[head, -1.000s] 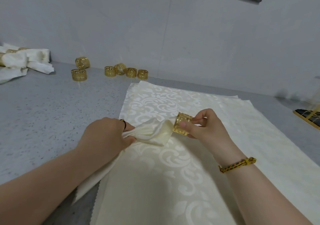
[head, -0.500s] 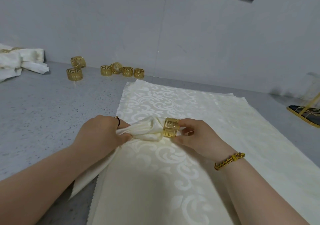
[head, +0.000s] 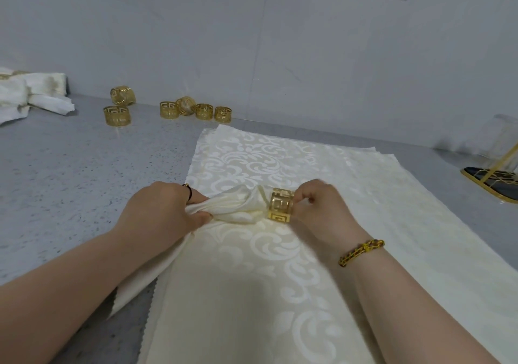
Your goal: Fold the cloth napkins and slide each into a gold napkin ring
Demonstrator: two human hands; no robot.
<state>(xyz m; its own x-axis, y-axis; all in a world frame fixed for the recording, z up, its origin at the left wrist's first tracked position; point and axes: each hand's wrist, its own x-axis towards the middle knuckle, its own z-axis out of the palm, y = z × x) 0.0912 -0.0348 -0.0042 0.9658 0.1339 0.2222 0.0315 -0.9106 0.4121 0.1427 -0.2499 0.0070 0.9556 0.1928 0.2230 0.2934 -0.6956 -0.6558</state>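
Watching the head feed from my desk. Biggest worry here is the bunch. The napkin is gathered fat just left of the ring, and if that wad goes in unevenly I'd expect it to jam at the mouth or push the folds apart. Second thing is that the work sits right on top of the stack of flat cloths, so any drag could snag the top sheet and rumple it. The ring is slick metal too, held only at one edge, so a hard tug might pop it loose onto the counter.

Pose-wise, the left hand is curled tight round the gathered cloth, knuckles up, with the napkin's tail running back under the forearm toward the near-left. The right hand pinches the ring's right rim with thumb and fingertips, opening facing left. The napkin's end is inside the ring — whether it pokes out the far side I can't tell, because the right hand covers it.

Spare rings wait by the wall, with the done napkins far left.
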